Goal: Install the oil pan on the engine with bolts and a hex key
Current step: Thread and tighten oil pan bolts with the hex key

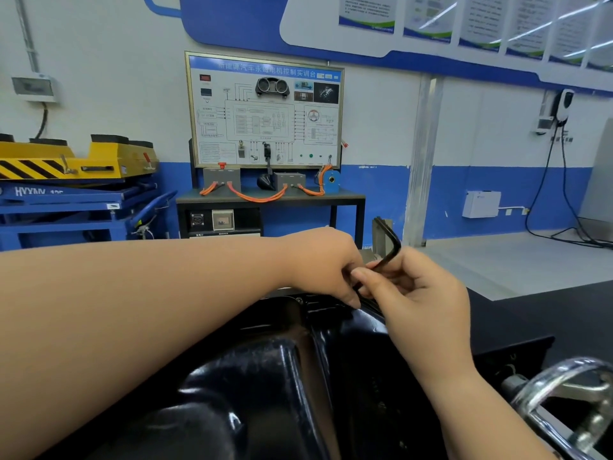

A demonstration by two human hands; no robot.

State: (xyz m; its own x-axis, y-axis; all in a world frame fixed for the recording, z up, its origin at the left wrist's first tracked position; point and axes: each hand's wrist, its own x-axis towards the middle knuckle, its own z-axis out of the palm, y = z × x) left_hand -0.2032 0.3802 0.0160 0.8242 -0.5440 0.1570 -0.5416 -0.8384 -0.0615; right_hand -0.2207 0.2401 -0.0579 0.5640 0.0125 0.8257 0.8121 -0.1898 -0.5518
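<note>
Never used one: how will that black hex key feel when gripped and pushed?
Probably stiff: the hex key looks like one solid black bar with a sharp bend. Likely light, since the right hand pinches it with fingertips. If dropped, it might slide down the glossy, sloped oil pan.

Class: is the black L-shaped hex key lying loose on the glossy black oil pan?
No: the left hand and right hand grip the black L-shaped hex key above the glossy black oil pan's far rim.

Hex key [394,242] — over black oil pan [265,360]
</note>
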